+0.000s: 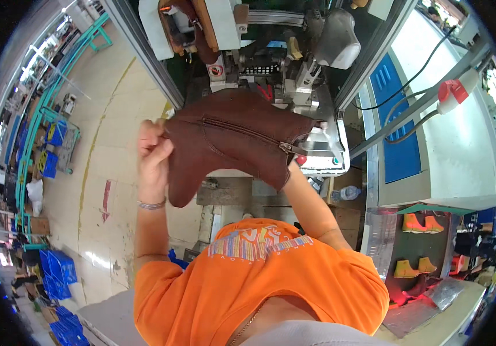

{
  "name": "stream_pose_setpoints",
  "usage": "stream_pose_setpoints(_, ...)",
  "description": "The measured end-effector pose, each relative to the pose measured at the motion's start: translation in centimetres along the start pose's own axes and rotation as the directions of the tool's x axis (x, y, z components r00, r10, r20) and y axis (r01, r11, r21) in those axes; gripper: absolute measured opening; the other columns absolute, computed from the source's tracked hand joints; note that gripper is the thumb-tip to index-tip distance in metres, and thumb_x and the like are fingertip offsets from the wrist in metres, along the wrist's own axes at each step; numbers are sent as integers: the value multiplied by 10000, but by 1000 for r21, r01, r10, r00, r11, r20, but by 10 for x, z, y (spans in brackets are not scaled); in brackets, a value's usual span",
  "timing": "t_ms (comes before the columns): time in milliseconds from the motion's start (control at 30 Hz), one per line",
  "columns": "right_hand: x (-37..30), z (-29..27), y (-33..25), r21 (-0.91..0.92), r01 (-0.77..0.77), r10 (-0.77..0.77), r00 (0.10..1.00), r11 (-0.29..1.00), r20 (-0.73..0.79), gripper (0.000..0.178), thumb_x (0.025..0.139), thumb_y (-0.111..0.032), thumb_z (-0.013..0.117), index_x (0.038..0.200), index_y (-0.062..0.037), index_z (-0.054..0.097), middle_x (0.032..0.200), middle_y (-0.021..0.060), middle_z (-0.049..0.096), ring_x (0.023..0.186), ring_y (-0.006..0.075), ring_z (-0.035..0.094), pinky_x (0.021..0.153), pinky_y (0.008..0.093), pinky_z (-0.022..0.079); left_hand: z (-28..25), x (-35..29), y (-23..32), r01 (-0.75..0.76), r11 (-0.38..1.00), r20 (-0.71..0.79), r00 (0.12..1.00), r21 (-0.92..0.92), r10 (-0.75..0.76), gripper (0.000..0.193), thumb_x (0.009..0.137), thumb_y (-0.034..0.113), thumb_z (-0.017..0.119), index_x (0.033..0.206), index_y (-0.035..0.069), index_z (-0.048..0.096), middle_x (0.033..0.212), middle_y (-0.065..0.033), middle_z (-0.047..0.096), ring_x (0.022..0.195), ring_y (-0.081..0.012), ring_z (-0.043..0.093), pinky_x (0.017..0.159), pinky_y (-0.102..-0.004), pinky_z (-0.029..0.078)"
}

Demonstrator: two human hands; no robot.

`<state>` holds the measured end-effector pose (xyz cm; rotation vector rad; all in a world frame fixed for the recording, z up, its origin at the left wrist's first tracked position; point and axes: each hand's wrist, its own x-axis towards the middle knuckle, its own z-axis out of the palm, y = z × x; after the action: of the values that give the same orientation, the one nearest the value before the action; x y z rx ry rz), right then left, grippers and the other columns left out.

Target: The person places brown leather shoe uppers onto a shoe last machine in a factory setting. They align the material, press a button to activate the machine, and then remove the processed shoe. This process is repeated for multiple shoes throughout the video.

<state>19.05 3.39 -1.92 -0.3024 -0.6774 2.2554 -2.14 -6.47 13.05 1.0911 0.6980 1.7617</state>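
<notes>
A dark brown leather boot upper (236, 135) with a side zipper (245, 130) is held up in front of my chest. Its toe points down at the lower left, and its shaft opening faces right. My left hand (154, 147) is closed on its left edge, thumb on the near side. At the shaft opening, my right forearm (311, 202) passes behind or into the boot, so my right hand and its fingers are hidden. The metal zipper pull (286, 147) hangs near that opening.
Beyond the boot stands a machine with a metal frame (144, 52), a grey foot-shaped form (339, 40) and a brown boot part (202, 40) between white pads. A red button (300, 160) sits on its front panel. Orange shoes (423, 223) rest on a rack at right.
</notes>
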Motion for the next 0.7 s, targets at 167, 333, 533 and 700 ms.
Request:
stream_pose_setpoints(167, -4, 17, -57, -90, 129, -125, 991, 988, 54, 275, 839, -153, 576, 1074, -15, 538, 1081, 69, 601, 1003, 169, 570, 852, 296, 445, -50, 14, -78, 371, 907, 235, 916, -197, -324, 361, 772, 159, 657, 1063, 60, 466, 1059, -76, 535, 1051, -180, 486, 929, -335, 371)
stream_pose_setpoints(333, -29, 43, -111, -230, 95, -25, 956, 968, 292, 256, 787, -192, 675, 955, -34, 565, 885, 17, 610, 803, 104, 584, 751, 256, 463, 2, 59, -87, 740, 670, 825, 409, -49, -391, 609, 775, 300, 674, 1219, -30, 422, 1201, -122, 512, 1133, -198, 476, 935, -343, 396)
stream_pose_setpoints(533, -51, 34, -157, -515, 129, 29, 958, 847, 287, 256, 768, -206, 699, 923, -30, 595, 861, 16, 621, 793, 103, 575, 733, 241, 445, 79, 115, -86, 711, 601, 763, 142, 365, -631, 553, 738, 352, 713, 1091, -44, 556, 984, -49, 629, 897, -115, 580, 857, -274, 427)
stream_pose_setpoints(700, -67, 44, -186, -615, 125, 55, 963, 778, 266, 275, 765, -218, 701, 933, -25, 602, 857, 12, 622, 787, 85, 568, 726, 229, 441, 107, 121, -84, 559, 626, 648, 194, 544, -737, 460, 764, 341, 696, 1038, -12, 586, 944, -15, 623, 845, -80, 564, 784, -242, 438)
